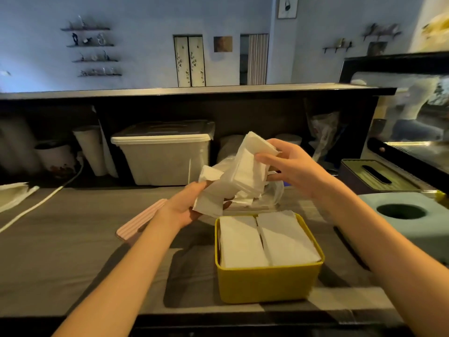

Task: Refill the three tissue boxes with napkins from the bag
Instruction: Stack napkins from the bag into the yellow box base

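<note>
Head view showed your left hand [187,205] and right hand [289,164], fingers clamped on a napkin bundle [240,173], holding it above the bag [269,193], probably to square it for the already-stocked yellow box [267,283] on the worktop [73,251].

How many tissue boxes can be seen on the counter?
3: an open yellow box full of napkins in front, a light blue box at the right, and a dark box behind it. Others may be hidden.
</note>
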The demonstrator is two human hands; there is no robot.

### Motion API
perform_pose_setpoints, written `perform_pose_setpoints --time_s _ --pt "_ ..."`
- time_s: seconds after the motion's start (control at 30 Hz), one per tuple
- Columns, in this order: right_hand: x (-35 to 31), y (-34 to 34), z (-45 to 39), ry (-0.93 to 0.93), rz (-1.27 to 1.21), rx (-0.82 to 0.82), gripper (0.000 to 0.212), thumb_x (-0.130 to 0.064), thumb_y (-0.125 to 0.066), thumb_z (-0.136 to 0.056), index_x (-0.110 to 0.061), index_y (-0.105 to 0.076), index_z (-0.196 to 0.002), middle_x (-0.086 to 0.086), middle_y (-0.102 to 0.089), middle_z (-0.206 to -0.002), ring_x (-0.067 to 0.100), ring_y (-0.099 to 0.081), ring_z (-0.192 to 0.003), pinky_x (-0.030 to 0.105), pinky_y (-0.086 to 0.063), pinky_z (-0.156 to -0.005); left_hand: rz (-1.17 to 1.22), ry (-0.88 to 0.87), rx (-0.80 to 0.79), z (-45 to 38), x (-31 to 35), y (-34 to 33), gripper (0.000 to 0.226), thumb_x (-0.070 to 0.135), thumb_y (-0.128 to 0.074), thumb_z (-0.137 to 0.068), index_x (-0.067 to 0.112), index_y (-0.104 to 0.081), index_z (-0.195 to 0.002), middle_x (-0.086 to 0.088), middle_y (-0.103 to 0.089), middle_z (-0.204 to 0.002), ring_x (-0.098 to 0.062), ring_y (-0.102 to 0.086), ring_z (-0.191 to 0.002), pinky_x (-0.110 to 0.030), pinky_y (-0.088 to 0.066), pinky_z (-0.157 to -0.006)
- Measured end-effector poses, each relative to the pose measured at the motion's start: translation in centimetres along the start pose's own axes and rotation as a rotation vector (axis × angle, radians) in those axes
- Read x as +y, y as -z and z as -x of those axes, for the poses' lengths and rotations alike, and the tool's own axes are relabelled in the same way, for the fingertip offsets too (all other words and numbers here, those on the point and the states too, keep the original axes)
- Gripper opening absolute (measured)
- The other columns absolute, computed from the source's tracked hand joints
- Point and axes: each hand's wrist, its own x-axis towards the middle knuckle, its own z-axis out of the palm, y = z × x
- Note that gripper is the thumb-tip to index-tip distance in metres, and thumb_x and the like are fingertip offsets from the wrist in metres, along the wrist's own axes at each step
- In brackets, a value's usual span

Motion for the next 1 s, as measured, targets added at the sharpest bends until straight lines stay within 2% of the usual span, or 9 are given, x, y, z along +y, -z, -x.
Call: perform_pose_setpoints --time_s 0.1,0.17,0.23,0.37,0.53,0.7,0.83,0.97,1.0 --pt "-1.3 -0.8 0.5 0.019 0.020 0.006 0.029 -0.024 -0.070 -0.096 -0.021 -0.066 -0.124 0.000 -0.070 -0.109 0.010 -0.071 -0.101 0.024 -0.060 -0.074 0.044 -0.015 0.013 1.7 0.6 -0.4 0.048 0.026 -0.070 -0.085 0.015 -0.060 -0.131 -0.019 -0.073 -0.113 -0.030 -0.074 -0.098 -0.044 -0.063 -0.076" --pt "-1.8 -1.1 0.8 0.023 0.008 0.034 0.030 -0.026 -0.070 -0.096 -0.022 -0.065 -0.125 -0.002 -0.071 -0.109 0.009 -0.071 -0.101 0.023 -0.060 -0.074 0.136 -0.016 0.043 2.8 1.0 -0.8 0.038 0.026 -0.068 -0.092 0.014 -0.061 -0.127 -0.021 -0.072 -0.114 -0.034 -0.071 -0.105 -0.049 -0.058 -0.093" --pt "-2.3 -1.1 0.8 0.014 -0.013 0.062 0.031 -0.028 -0.069 -0.097 -0.021 -0.064 -0.127 -0.001 -0.071 -0.112 0.012 -0.071 -0.103 0.025 -0.061 -0.077 0.191 -0.025 0.124 3.6 1.5 -1.0 0.030 0.026 -0.067 -0.096 0.012 -0.059 -0.121 -0.024 -0.069 -0.118 -0.036 -0.068 -0.111 -0.053 -0.051 -0.103" --pt "-3.1 -0.9 0.6 0.003 -0.009 0.192 0.033 -0.022 -0.068 -0.097 -0.016 -0.061 -0.129 0.003 -0.068 -0.113 0.016 -0.070 -0.103 0.024 -0.062 -0.071 0.206 -0.072 0.289 4.6 2.2 -0.9 0.018 0.019 -0.069 -0.095 0.010 -0.055 -0.103 -0.022 -0.065 -0.103 -0.034 -0.067 -0.097 -0.051 -0.053 -0.101" --pt "-3.8 -1.1 0.0 0.008 0.024 0.344 0.031 -0.021 -0.069 -0.097 -0.020 -0.060 -0.126 0.001 -0.066 -0.113 0.016 -0.068 -0.101 0.023 -0.060 -0.067 0.197 -0.076 0.221 5.7 2.4 -2.2 0.014 0.015 -0.066 -0.096 0.009 -0.055 -0.100 -0.021 -0.064 -0.102 -0.030 -0.064 -0.092 -0.047 -0.049 -0.107" --pt "-4.6 -1.9 0.8 -0.021 0.037 0.209 0.035 -0.025 -0.070 -0.096 -0.017 -0.061 -0.129 0.002 -0.066 -0.114 0.018 -0.068 -0.104 0.028 -0.063 -0.076 0.271 -0.035 0.069 6.1 1.2 -3.9 0.037 0.026 -0.069 -0.094 0.010 -0.059 -0.126 -0.026 -0.070 -0.116 -0.036 -0.071 -0.105 -0.049 -0.057 -0.095" --pt "-4.9 -2.2 2.0 -0.126 0.008 0.055 0.018 -0.027 -0.069 -0.096 -0.023 -0.067 -0.113 0.000 -0.069 -0.111 0.017 -0.071 -0.101 0.026 -0.062 -0.075 0.285 -0.057 0.046 5.2 0.3 -4.1 0.046 0.042 -0.069 -0.092 0.020 -0.059 -0.131 -0.018 -0.071 -0.118 -0.033 -0.068 -0.109 -0.048 -0.058 -0.088" --pt "-5.2 -2.5 2.9 -0.236 -0.048 -0.026 0.010 -0.026 -0.070 -0.095 -0.026 -0.068 -0.105 -0.001 -0.071 -0.111 0.016 -0.072 -0.100 0.028 -0.062 -0.080 0.228 -0.052 0.024 5.1 -0.4 -4.5 0.034 0.035 -0.066 -0.096 0.016 -0.063 -0.124 -0.018 -0.077 -0.099 -0.033 -0.075 -0.090 -0.048 -0.062 -0.074" --pt "-5.2 -2.5 3.1 -0.247 -0.062 -0.029 0.009 -0.026 -0.070 -0.095 -0.026 -0.068 -0.103 -0.001 -0.071 -0.111 0.016 -0.072 -0.100 0.028 -0.062 -0.081 0.216 -0.054 0.026 5.0 -0.6 -4.6 0.032 0.032 -0.067 -0.095 0.014 -0.064 -0.122 -0.018 -0.077 -0.098 -0.034 -0.075 -0.091 -0.051 -0.062 -0.077"
